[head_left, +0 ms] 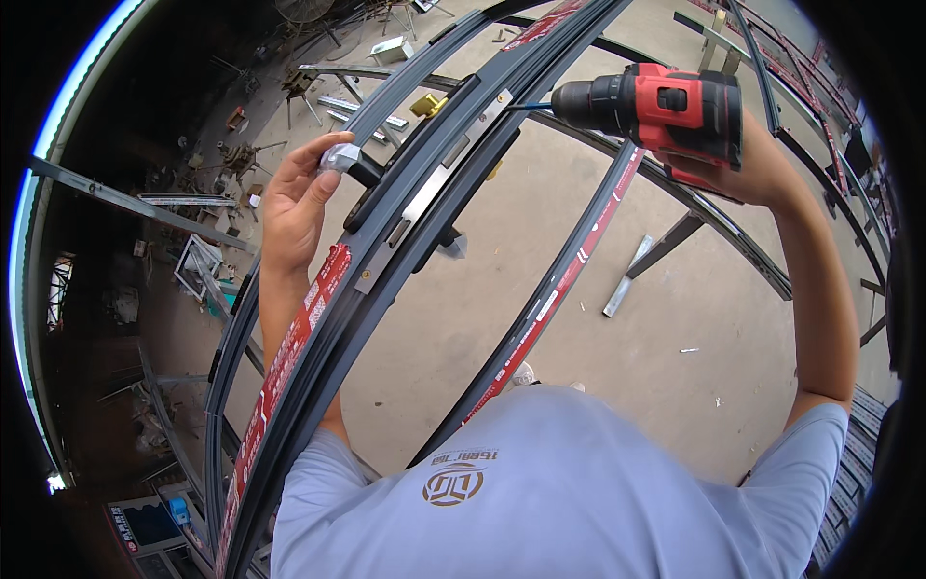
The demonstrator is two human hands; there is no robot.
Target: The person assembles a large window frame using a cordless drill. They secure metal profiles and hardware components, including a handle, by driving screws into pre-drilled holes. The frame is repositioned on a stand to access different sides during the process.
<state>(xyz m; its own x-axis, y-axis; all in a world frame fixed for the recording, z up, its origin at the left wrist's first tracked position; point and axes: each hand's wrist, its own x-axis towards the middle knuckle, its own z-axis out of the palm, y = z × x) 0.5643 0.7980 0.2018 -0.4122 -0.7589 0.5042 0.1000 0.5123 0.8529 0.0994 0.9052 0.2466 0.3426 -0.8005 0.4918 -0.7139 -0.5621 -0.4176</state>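
Observation:
A dark grey metal door frame profile (333, 261) runs slantwise across the view, with a silver lock faceplate (424, 198) set along its edge. My left hand (292, 207) is closed on a plastic-wrapped door handle (340, 157) that sticks out on the profile's left side. Above it a brass-coloured lock cylinder (427, 105) shows. My right hand (741, 172) grips a red and black cordless drill (666, 101), held level. Its long thin bit (529, 106) points left at the faceplate's upper end, by a screw; whether it touches cannot be told. Another wrapped handle (451, 244) projects on the right side.
A second profile with red film (569, 275) lies to the right, over dark support bars (728, 232). A silver offcut (627, 277) lies on the concrete floor (675, 376). Metal parts and stands (301, 85) clutter the far left. More frames are stacked at far right.

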